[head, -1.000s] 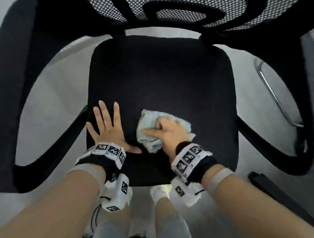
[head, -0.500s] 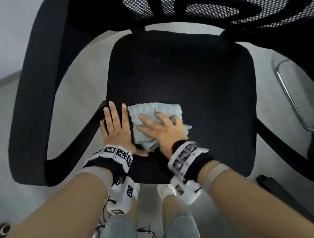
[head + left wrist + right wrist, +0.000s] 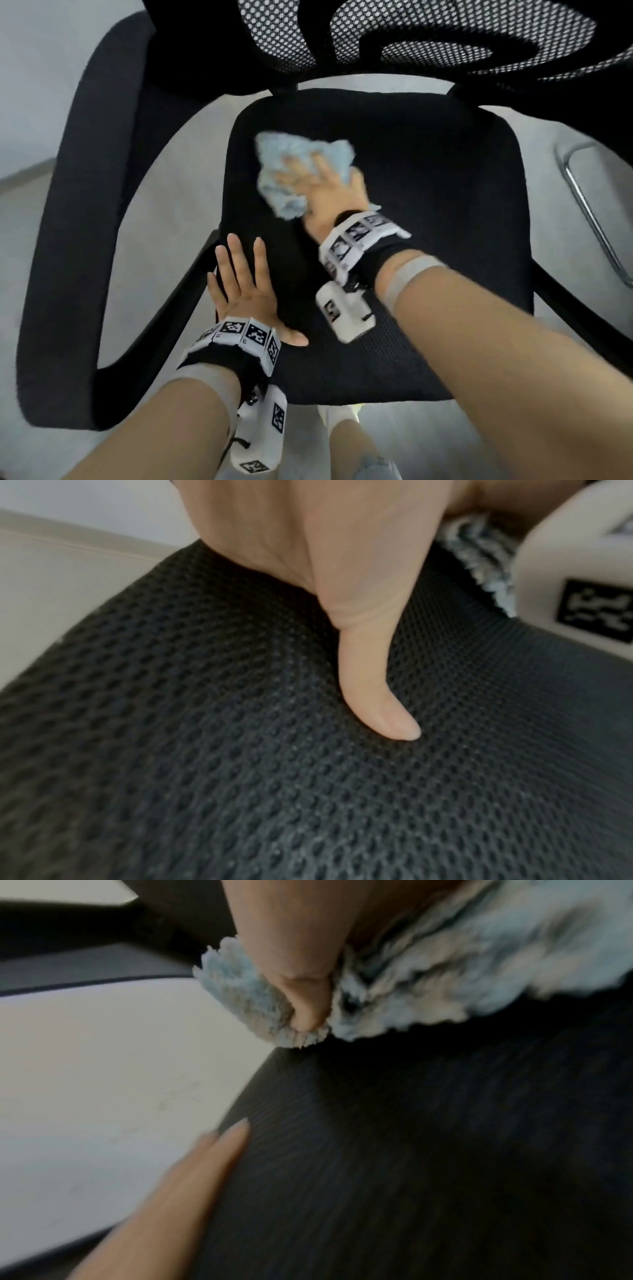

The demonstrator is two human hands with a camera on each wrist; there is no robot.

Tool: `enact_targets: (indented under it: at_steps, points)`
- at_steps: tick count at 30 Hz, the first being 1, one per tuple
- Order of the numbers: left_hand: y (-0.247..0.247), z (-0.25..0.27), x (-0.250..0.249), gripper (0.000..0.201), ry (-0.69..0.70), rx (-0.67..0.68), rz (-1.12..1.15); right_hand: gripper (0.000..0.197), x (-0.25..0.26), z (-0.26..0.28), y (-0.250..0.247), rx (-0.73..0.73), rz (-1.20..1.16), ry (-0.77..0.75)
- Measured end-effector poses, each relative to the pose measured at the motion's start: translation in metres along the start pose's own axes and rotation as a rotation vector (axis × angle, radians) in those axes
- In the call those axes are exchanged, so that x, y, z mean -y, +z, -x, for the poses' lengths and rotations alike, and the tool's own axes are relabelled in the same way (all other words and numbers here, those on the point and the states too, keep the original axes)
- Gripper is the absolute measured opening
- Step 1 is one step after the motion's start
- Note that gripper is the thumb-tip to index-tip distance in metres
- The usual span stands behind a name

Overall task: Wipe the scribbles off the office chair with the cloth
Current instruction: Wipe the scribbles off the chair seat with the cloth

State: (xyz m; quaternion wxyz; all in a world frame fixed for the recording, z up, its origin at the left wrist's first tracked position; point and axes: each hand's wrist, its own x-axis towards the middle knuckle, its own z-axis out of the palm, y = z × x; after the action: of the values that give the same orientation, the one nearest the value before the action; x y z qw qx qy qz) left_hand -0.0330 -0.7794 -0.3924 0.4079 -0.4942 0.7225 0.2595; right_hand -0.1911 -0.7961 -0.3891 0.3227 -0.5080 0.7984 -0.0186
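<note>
The black mesh seat point(image 3: 428, 205) of the office chair fills the head view; I see no scribbles on it. A crumpled light-blue cloth point(image 3: 298, 150) lies on the seat's far left part. My right hand point(image 3: 322, 185) presses down on it with fingers spread. In the right wrist view the thumb point(image 3: 301, 988) digs into the cloth point(image 3: 445, 974), blurred by motion. My left hand point(image 3: 243, 281) lies flat and open on the seat's near left edge, its thumb point(image 3: 369, 669) resting on the mesh point(image 3: 240, 750).
A black looped armrest point(image 3: 68, 240) curves on the left and another point(image 3: 582, 308) on the right. The perforated backrest point(image 3: 445, 34) rises behind the seat. A chrome tube point(image 3: 589, 219) lies on the grey floor to the right. My legs stand below the seat's front edge.
My right hand has pushed the cloth away from me, from beside the left hand to the seat's far left part. The left hand stays flat on the near left edge.
</note>
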Motion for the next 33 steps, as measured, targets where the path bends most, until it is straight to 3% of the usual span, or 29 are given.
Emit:
enact_targets:
  at_steps: [2,4,6,10,12,15,17,23,29,33]
  points:
    - [-0.005,0.001,0.001,0.163,0.012,0.036,-0.011,0.051,-0.034,-0.007,-0.029,-0.203,-0.24,0.339]
    - [-0.009,0.0,0.001,0.162,0.02,0.058,-0.031,0.058,-0.05,-0.012,-0.041,-0.183,-0.186,0.523]
    - [-0.01,0.0,0.0,0.161,0.017,0.07,-0.038,0.063,-0.034,-0.014,-0.03,-0.164,-0.032,0.464]
    - [-0.007,0.0,0.0,0.163,-0.001,0.051,-0.033,0.066,0.014,0.003,0.019,-0.02,0.199,0.069]
    - [-0.006,0.002,-0.001,0.163,-0.007,0.068,-0.021,0.067,0.006,0.004,0.015,0.006,0.281,-0.015]
    - [-0.008,0.002,-0.001,0.162,0.014,0.075,-0.019,0.064,-0.012,-0.02,-0.007,-0.111,0.238,0.115]
    - [-0.009,0.001,0.001,0.163,0.03,0.074,-0.004,0.067,-0.009,-0.034,-0.02,-0.104,0.12,0.206]
    - [-0.006,0.003,-0.001,0.162,-0.009,0.065,-0.016,0.067,-0.009,0.022,0.004,-0.013,0.25,0.108]
    - [-0.008,0.0,-0.004,0.161,-0.004,0.077,-0.015,0.072,0.004,-0.026,-0.012,-0.063,0.199,0.176]
    - [-0.008,-0.001,-0.002,0.161,0.006,0.071,-0.005,0.073,-0.004,-0.011,-0.008,-0.085,0.219,0.189]
